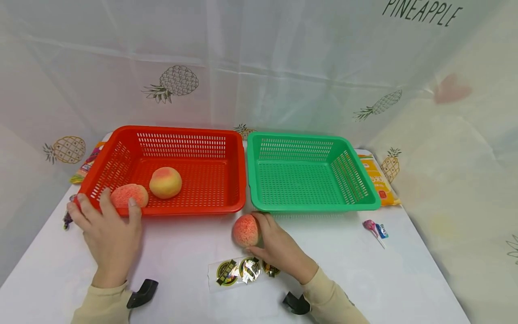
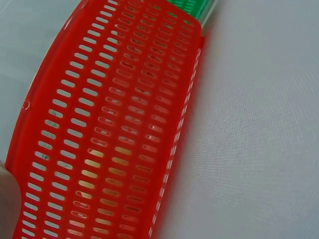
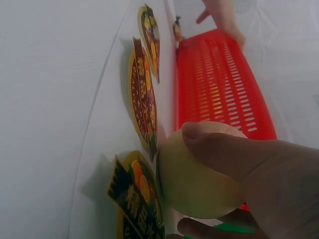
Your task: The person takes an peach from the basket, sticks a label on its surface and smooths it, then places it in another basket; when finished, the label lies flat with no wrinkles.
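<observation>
My right hand grips a fuzzy pink peach low over the white table, just in front of the gap between two baskets. In the right wrist view, the thumb lies across the pale yellow-green side of this peach. My left hand rests with spread fingers over the front left corner of the red basket, its thumb over the rim in the left wrist view. Beside those fingers, inside the basket, lies one pink peach; a yellow-pink peach sits to its right.
A green basket stands right of the red one. Below the right hand lies a clear strip with round black-and-gold stickers. A lollipop and an orange snack packet lie to the right; a colourful packet is behind the red basket.
</observation>
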Action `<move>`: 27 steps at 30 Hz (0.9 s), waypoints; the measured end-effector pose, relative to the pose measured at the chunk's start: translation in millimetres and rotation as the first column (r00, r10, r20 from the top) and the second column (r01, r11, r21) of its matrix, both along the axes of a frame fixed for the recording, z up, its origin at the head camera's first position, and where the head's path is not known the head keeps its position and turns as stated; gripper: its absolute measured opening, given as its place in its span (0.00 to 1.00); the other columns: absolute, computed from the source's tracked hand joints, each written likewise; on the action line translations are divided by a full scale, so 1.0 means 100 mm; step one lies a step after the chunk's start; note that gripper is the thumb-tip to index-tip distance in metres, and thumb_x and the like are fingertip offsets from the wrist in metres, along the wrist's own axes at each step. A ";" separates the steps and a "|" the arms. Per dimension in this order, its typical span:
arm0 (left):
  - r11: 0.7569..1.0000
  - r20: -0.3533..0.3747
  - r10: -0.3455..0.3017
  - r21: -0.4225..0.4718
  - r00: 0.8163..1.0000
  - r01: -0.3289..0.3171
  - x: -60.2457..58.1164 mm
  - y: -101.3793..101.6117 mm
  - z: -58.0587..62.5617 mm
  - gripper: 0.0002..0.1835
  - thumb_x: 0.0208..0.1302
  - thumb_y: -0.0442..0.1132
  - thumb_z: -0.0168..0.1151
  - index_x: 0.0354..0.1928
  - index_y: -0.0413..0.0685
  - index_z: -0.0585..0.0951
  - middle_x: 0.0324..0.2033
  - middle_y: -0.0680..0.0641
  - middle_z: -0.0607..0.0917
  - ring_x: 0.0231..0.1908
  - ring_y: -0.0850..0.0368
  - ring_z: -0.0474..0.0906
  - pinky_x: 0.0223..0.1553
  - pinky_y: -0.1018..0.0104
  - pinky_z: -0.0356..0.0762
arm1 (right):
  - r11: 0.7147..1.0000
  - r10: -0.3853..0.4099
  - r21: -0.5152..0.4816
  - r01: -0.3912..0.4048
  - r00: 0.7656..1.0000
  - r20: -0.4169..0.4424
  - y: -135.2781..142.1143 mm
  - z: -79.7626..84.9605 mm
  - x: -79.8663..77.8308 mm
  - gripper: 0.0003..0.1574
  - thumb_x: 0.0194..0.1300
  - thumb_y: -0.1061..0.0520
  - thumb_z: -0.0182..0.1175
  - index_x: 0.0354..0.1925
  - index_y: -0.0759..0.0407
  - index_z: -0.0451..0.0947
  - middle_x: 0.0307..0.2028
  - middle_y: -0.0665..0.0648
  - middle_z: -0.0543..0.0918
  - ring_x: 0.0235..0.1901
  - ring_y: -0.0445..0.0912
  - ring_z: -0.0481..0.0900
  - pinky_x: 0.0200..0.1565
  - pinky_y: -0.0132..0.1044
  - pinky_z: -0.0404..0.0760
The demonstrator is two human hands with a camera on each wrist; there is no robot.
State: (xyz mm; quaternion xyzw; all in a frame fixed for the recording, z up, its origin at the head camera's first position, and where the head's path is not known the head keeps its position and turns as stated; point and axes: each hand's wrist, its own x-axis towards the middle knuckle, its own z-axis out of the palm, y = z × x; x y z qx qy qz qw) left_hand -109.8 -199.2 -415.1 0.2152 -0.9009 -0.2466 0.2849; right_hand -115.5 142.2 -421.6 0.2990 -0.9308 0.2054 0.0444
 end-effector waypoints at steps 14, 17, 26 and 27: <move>0.985 -0.132 -0.120 0.106 0.984 0.134 0.40 0.45 0.16 0.31 0.58 0.50 0.51 0.61 0.45 0.59 0.58 0.39 0.56 0.60 0.46 0.45 0.46 0.45 0.39 | 0.998 -0.029 0.048 0.028 0.999 0.022 0.20 0.13 0.10 0.52 0.50 0.40 0.62 0.64 0.58 0.49 0.58 0.55 0.60 0.44 0.42 0.73 0.43 0.33 0.75; 0.957 0.066 -0.224 0.204 0.972 0.206 0.62 0.77 0.12 0.26 0.59 0.49 0.53 0.58 0.48 0.65 0.48 0.41 0.63 0.45 0.49 0.61 0.42 0.53 0.50 | 0.993 -0.094 0.069 0.093 0.995 0.014 0.28 0.20 0.17 0.52 0.51 0.39 0.62 0.65 0.57 0.49 0.58 0.54 0.61 0.33 0.38 0.75 0.33 0.30 0.75; 0.847 0.285 -0.532 0.150 0.797 0.511 0.83 1.18 -0.31 0.29 0.49 0.61 0.60 0.50 0.53 0.75 0.37 0.53 0.69 0.38 0.58 0.67 0.36 0.61 0.61 | 0.987 -0.136 0.088 0.132 0.990 0.036 0.36 0.35 0.39 0.41 0.54 0.37 0.57 0.60 0.52 0.60 0.45 0.47 0.73 0.29 0.35 0.74 0.28 0.28 0.73; 0.838 0.299 -0.544 0.139 0.784 0.528 0.83 1.19 -0.33 0.29 0.47 0.61 0.61 0.50 0.55 0.76 0.36 0.54 0.69 0.38 0.59 0.67 0.35 0.62 0.58 | 0.988 -0.123 0.098 0.119 0.991 0.041 0.36 0.35 0.41 0.39 0.55 0.36 0.56 0.59 0.52 0.61 0.45 0.47 0.74 0.30 0.36 0.75 0.30 0.29 0.74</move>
